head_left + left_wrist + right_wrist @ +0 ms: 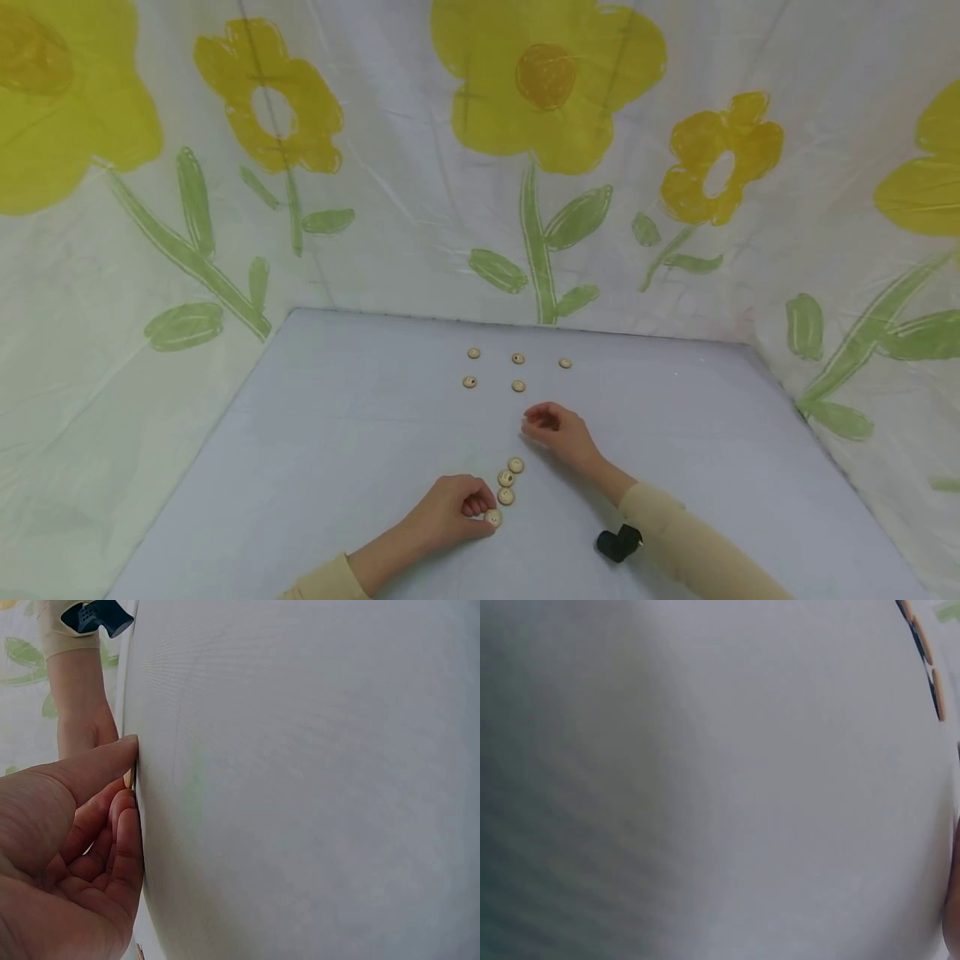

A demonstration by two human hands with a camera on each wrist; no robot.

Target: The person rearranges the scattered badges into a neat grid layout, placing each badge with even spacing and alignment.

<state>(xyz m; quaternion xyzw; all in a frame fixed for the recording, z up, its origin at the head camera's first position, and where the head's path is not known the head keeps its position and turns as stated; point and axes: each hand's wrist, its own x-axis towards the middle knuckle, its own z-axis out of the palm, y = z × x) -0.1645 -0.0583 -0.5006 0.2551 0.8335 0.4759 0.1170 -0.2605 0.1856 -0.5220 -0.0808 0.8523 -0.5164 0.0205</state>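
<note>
In the head view my left hand pinches a small round wooden disc at the table surface. The left wrist view shows this disc edge-on between thumb and fingertip. Beyond it, three similar discs lie in a slanting line. My right hand hovers over the table past that line, fingers loosely bent, with nothing visible in them. Farther back sit several more discs in two rows, three behind and two in front. Dark marks show on the discs, too small to read.
A pale cloth-covered table spreads under both hands. A black device is by the right sleeve, at the wrist. Behind and at the sides hangs a white curtain with yellow flowers.
</note>
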